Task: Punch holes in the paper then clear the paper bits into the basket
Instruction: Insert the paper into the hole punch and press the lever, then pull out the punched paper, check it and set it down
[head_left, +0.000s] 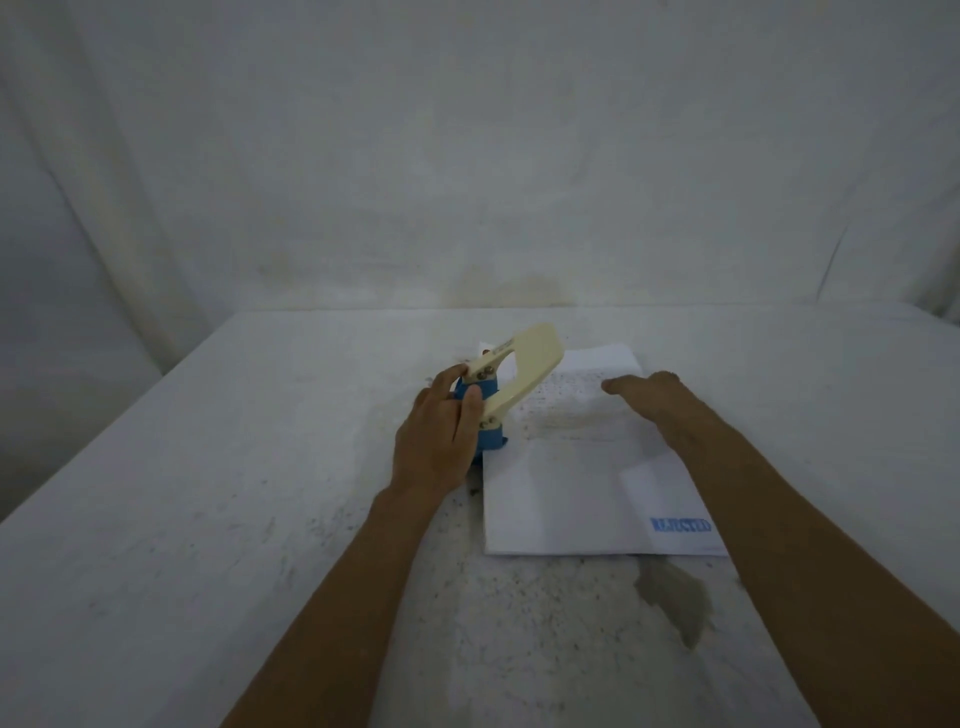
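A hole punch with a blue body and a cream lever stands at the left edge of a white paper sheet on the table. Its lever is raised and points to the back right. My left hand grips the punch's blue body from the left side. Palm down, my right hand rests flat on the upper part of the paper, fingers spread. The sheet carries faint printed text and a blue "REJECTED" stamp near its front right corner. No basket shows in this view.
The table is covered with a white cloth that bears dark specks and a grey stain just in front of the paper. A white cloth backdrop hangs behind the table's far edge.
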